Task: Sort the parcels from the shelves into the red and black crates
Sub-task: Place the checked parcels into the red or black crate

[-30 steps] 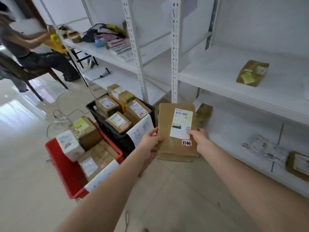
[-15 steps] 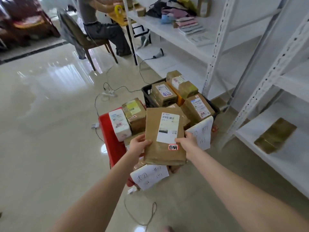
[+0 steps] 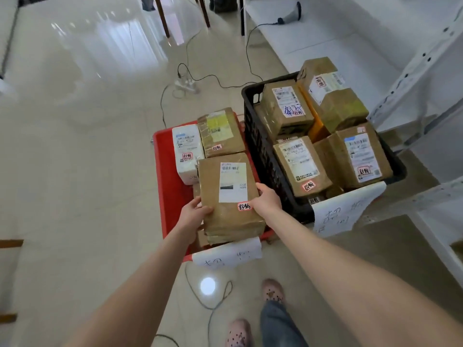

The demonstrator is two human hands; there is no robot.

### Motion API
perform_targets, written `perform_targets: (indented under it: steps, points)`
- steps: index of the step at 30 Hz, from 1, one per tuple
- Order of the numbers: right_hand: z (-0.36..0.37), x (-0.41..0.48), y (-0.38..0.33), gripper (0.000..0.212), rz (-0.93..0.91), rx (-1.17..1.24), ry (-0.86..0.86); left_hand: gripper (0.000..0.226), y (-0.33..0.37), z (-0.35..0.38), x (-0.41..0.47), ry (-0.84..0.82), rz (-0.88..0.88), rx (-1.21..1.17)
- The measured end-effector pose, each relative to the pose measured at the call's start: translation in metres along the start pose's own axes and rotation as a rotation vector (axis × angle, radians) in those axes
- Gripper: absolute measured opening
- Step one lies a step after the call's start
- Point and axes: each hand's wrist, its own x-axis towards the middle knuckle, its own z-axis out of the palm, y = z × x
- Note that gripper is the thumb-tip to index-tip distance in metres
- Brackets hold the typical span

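A flat brown parcel with a white label and a small red sticker is held over the red crate. My left hand grips its near left corner and my right hand grips its right edge. The parcel hangs low above other brown parcels in the crate's near half. A white parcel and a taped brown parcel lie in the far half. To the right stands the black crate, filled with several brown parcels.
White metal shelving runs along the right. Cables and a power strip lie on the tiled floor behind the crates; another cable loops by my feet. Paper signs hang on both crates' near sides. Chair legs stand at the top.
I turned from the shelves toward the crates. The parcel, held in both hands throughout, has come down and left until it hangs low over the red crate.
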Motion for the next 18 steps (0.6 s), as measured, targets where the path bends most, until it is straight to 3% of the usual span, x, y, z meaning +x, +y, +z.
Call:
perform_targets:
  steps: [9, 15, 18]
  points:
    - [0.027, 0.035, 0.035, 0.063, -0.112, -0.506, -0.081, 0.073, -0.026, 0.037, 0.051, -0.005, -0.031, 0.103]
    - [0.022, 0.036, 0.031, 0.068, -0.104, -0.554, -0.104, 0.069, -0.019, 0.038, 0.061, 0.005, -0.050, 0.235]
    - [0.010, 0.027, 0.029, 0.067, -0.111, -0.554, -0.085, 0.072, -0.017, 0.042, 0.049, 0.067, 0.002, 0.445]
